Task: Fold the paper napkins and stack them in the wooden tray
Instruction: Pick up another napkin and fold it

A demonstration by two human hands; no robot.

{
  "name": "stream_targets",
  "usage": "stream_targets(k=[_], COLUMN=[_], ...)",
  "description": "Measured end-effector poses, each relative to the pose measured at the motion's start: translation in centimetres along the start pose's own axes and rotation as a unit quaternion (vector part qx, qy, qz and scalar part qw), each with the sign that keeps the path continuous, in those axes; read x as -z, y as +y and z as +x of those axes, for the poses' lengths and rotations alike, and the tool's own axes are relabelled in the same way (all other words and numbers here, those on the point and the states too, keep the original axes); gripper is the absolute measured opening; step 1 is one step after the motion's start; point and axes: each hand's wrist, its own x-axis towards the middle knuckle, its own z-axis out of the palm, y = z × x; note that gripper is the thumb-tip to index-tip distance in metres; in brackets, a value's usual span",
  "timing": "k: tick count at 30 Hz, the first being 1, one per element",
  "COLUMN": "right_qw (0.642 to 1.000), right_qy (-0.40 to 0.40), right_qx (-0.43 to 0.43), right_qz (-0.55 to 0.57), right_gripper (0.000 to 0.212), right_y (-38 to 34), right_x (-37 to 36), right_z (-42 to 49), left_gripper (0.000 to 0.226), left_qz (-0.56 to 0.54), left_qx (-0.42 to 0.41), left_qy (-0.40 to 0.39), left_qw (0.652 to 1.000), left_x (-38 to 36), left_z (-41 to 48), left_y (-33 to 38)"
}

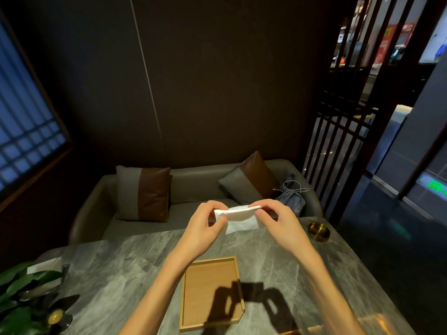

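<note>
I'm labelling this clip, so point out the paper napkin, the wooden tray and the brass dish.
paper napkin (242, 217), head view, middle of the white sheet
wooden tray (205, 284), head view, its bare floor
brass dish (318, 230), head view, inside the bowl

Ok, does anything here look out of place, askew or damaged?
Nothing spilled or torn. The light wooden rectangular tray on the grey marble table has a near right corner that looks cut at an angle, possibly by design. The left hand and right hand pinch the white paper napkin in the air.
</note>
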Motion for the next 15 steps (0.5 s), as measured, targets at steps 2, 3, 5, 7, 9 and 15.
stream_targets(k=[2,3,5,7,9,15], right_qw=[1.0,1.0,0.997,0.993,0.991,0.954], right_qy=[0.007,0.01,0.01,0.024,0.051,0.017], right_qx=[-0.006,-0.016,-0.03,-0.041,-0.056,-0.152], right_qz=[0.01,0.025,0.069,0.104,0.112,0.256], right_gripper=[0.026,0.022,0.022,0.02,0.019,0.045], right_y=[-0.1,-0.2,-0.5,-0.5,-0.5,-1.0], right_x=[0.1,0.1,0.3,0.4,0.2,-1.1], right_z=[0.1,0.1,0.1,-0.1,-0.1,-0.3], left_gripper=[0.013,0.014,0.015,0.016,0.023,0.023], left_qz=[0.004,-0.002,-0.033,-0.081,-0.087,0.009], left_qx=[0.007,0.01,0.014,0.008,-0.02,-0.155], left_qy=[0.014,0.017,0.008,0.008,0.048,0.091], left_qw=[1.0,1.0,0.999,0.997,0.995,0.984], left_x=[-0.1,-0.1,0.0,-0.1,-0.7,-2.8], left_z=[0.0,0.1,0.1,-0.2,-0.5,-1.5], left_y=[0.2,0.2,0.4,0.6,0.8,0.8])
